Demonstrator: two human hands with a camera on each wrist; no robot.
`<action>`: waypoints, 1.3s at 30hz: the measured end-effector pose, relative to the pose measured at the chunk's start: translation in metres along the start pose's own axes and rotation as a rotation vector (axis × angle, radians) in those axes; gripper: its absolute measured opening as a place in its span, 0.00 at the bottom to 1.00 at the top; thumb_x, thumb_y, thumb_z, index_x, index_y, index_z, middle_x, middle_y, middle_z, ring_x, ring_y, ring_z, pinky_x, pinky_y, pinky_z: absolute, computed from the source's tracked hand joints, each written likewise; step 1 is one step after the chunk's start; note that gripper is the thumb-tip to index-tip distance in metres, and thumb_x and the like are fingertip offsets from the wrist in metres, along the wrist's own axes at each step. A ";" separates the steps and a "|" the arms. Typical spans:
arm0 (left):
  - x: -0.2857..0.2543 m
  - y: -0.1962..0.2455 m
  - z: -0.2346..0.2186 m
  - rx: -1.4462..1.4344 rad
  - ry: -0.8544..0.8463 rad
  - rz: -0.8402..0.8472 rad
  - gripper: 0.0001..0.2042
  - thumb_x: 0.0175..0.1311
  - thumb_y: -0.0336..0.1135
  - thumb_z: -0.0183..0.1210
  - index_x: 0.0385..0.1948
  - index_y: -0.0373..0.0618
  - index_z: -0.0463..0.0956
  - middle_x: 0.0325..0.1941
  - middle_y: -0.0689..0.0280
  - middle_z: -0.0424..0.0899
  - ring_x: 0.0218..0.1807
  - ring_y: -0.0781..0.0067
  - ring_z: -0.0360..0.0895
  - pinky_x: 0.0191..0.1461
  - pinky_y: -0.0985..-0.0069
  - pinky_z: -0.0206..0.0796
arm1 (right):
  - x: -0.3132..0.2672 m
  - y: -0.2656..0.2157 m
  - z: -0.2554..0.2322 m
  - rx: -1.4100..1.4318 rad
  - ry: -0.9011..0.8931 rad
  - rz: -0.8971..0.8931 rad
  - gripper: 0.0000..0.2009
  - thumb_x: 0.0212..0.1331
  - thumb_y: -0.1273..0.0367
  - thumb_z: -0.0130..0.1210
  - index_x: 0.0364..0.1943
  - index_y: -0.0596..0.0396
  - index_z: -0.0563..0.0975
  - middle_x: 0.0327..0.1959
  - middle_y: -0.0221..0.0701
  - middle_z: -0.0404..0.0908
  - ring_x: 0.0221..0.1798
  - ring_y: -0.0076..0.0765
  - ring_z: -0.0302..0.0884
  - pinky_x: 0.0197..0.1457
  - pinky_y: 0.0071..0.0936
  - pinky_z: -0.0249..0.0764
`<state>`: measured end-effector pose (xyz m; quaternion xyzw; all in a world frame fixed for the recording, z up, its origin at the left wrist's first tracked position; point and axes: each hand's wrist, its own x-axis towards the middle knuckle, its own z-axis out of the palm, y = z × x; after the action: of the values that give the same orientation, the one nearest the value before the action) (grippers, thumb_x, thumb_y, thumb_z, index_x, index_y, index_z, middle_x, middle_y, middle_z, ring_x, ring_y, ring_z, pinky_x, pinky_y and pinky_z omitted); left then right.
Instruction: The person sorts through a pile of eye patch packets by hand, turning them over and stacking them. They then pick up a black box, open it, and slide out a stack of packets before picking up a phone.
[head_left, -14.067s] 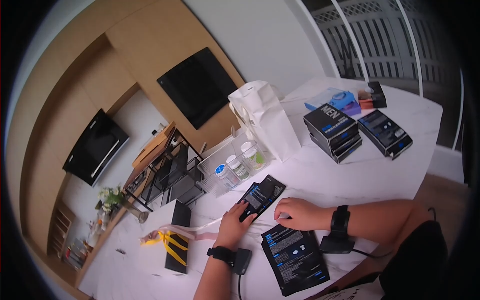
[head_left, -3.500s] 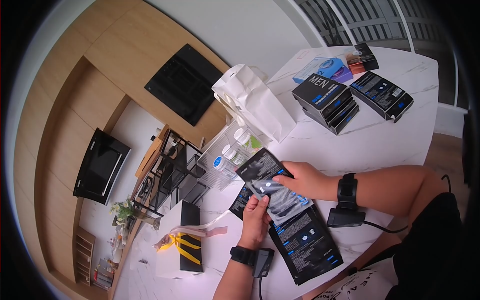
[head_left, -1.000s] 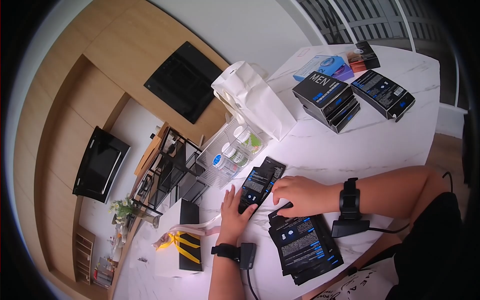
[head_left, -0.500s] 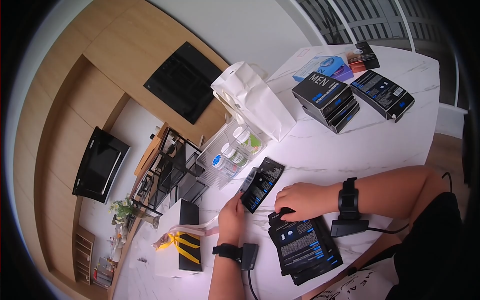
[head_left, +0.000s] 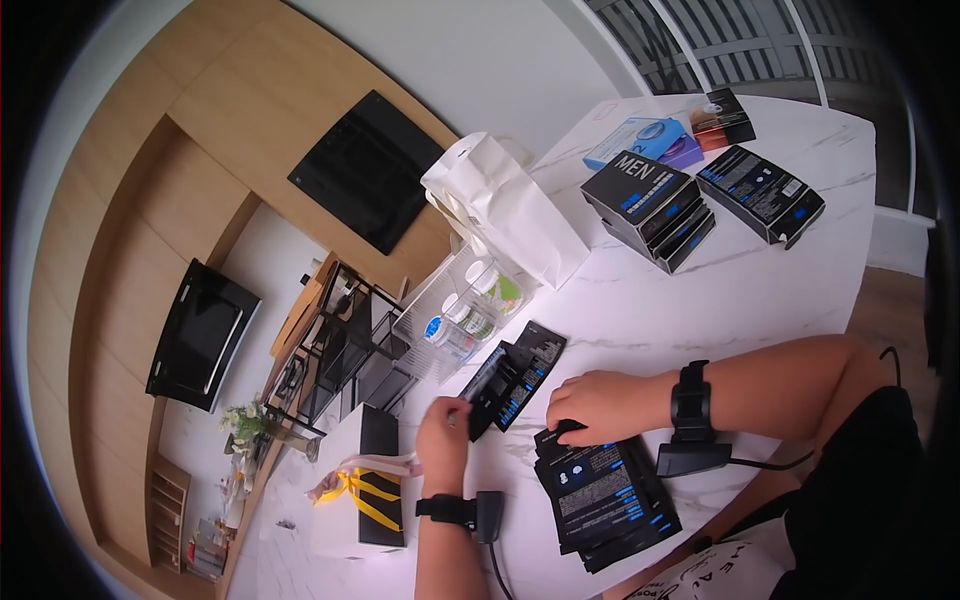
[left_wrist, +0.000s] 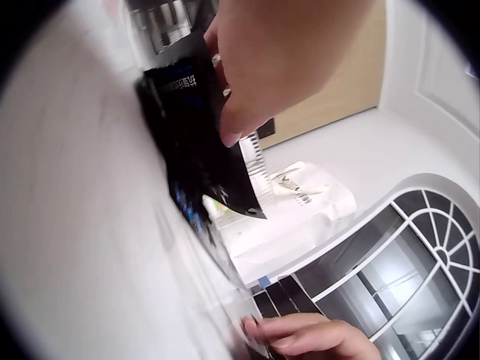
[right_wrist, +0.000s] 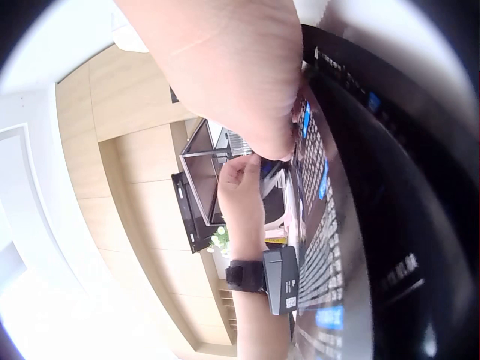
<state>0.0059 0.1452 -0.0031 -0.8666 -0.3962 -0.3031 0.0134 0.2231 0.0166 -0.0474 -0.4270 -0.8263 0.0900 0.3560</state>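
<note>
My left hand [head_left: 443, 440] pinches the near end of a black foil sachet [head_left: 487, 395] with blue and white print. In the left wrist view that sachet [left_wrist: 187, 124] is tilted up from the table under the thumb. Another black sachet [head_left: 537, 372] lies just right of it. My right hand [head_left: 608, 405] is at the upper end of a fanned pile of similar sachets [head_left: 610, 490], thumb and bent fingers gripping the top one's corner. Its fingertips are partly hidden in the right wrist view, where the printed sachet face [right_wrist: 319, 217] fills the right side.
Beyond the hands stand a clear bin [head_left: 425, 365] with several bottles and a white paper bag [head_left: 510, 210]. Stacked black "MEN" boxes [head_left: 640, 190], another black box [head_left: 765, 195] and a blue box [head_left: 635, 140] sit farther right. A ribboned box [head_left: 375, 500] stands left.
A sachet held up by both hands 3.5 s ago now lies on the right pile. My left hand, spread flat a second ago, has drawn left and lifted a sachet. The right hand barely moves.
</note>
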 end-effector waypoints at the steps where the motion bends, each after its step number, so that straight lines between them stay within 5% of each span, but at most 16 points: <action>1: 0.003 -0.002 -0.006 0.005 0.096 -0.031 0.03 0.54 0.33 0.56 0.28 0.46 0.73 0.30 0.61 0.80 0.32 0.57 0.77 0.35 0.66 0.67 | 0.001 -0.001 -0.001 0.001 0.001 0.001 0.09 0.50 0.63 0.52 0.31 0.52 0.75 0.34 0.31 0.75 0.43 0.38 0.71 0.45 0.32 0.68; 7: 0.012 -0.024 -0.053 -0.120 0.454 -0.116 0.10 0.56 0.26 0.52 0.39 0.39 0.67 0.37 0.54 0.76 0.38 0.59 0.76 0.42 0.70 0.66 | 0.004 0.000 -0.001 0.054 0.100 0.072 0.11 0.52 0.63 0.51 0.35 0.55 0.73 0.39 0.34 0.74 0.42 0.42 0.72 0.46 0.34 0.68; 11: 0.019 -0.007 -0.075 -0.483 0.646 -0.072 0.15 0.54 0.22 0.53 0.44 0.39 0.65 0.39 0.64 0.75 0.42 0.77 0.72 0.47 0.80 0.64 | 0.006 -0.004 -0.008 0.154 0.264 0.118 0.12 0.53 0.65 0.51 0.38 0.57 0.73 0.40 0.37 0.74 0.44 0.43 0.72 0.48 0.33 0.67; 15: 0.010 0.035 -0.069 -1.243 0.166 -0.350 0.11 0.55 0.27 0.52 0.42 0.43 0.70 0.36 0.68 0.78 0.36 0.78 0.75 0.42 0.81 0.66 | 0.010 -0.006 -0.013 0.446 0.422 0.226 0.15 0.59 0.61 0.47 0.42 0.58 0.70 0.39 0.38 0.76 0.41 0.36 0.74 0.48 0.27 0.68; 18: 0.002 0.048 -0.034 -1.308 -0.101 -0.405 0.11 0.56 0.24 0.52 0.41 0.42 0.69 0.39 0.66 0.77 0.39 0.78 0.74 0.47 0.80 0.65 | 0.013 0.004 -0.019 1.099 0.489 0.317 0.19 0.63 0.57 0.42 0.48 0.58 0.67 0.36 0.33 0.75 0.38 0.28 0.75 0.42 0.25 0.71; 23: -0.015 0.068 0.010 -1.340 -0.397 -0.429 0.12 0.58 0.24 0.51 0.45 0.41 0.69 0.42 0.67 0.77 0.42 0.80 0.73 0.47 0.82 0.65 | 0.014 -0.005 -0.023 1.152 0.450 0.420 0.13 0.61 0.61 0.45 0.39 0.57 0.69 0.27 0.28 0.74 0.23 0.19 0.72 0.22 0.14 0.67; 26: -0.019 0.077 0.010 -1.324 -0.398 -0.499 0.10 0.61 0.29 0.50 0.43 0.43 0.70 0.40 0.68 0.77 0.39 0.81 0.74 0.42 0.84 0.67 | 0.016 0.007 -0.013 0.900 0.445 0.476 0.06 0.60 0.72 0.46 0.37 0.62 0.69 0.29 0.25 0.75 0.29 0.13 0.70 0.29 0.14 0.68; 30: -0.020 0.074 0.010 -1.324 -0.376 -0.583 0.10 0.64 0.38 0.47 0.41 0.47 0.72 0.36 0.71 0.78 0.32 0.84 0.75 0.32 0.86 0.68 | 0.018 0.016 -0.005 0.800 0.486 0.398 0.07 0.60 0.71 0.46 0.35 0.61 0.70 0.29 0.25 0.75 0.29 0.12 0.70 0.29 0.15 0.68; 32: -0.022 0.077 0.009 -1.319 -0.379 -0.557 0.09 0.63 0.39 0.49 0.39 0.47 0.73 0.33 0.72 0.79 0.29 0.86 0.75 0.28 0.86 0.68 | 0.019 0.021 0.000 0.796 0.566 0.420 0.11 0.59 0.65 0.48 0.27 0.61 0.68 0.18 0.28 0.71 0.22 0.16 0.65 0.24 0.23 0.63; 39: -0.020 0.078 0.006 -1.359 -0.301 -0.472 0.06 0.61 0.33 0.53 0.36 0.44 0.75 0.33 0.72 0.79 0.32 0.87 0.73 0.35 0.88 0.65 | 0.011 -0.021 -0.032 0.439 0.474 0.313 0.12 0.60 0.64 0.47 0.28 0.59 0.67 0.16 0.36 0.70 0.19 0.33 0.68 0.25 0.30 0.64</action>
<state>0.0534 0.0794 -0.0018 -0.6077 -0.2945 -0.3542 -0.6469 0.2269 0.0066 -0.0088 -0.4706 -0.6064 0.2173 0.6030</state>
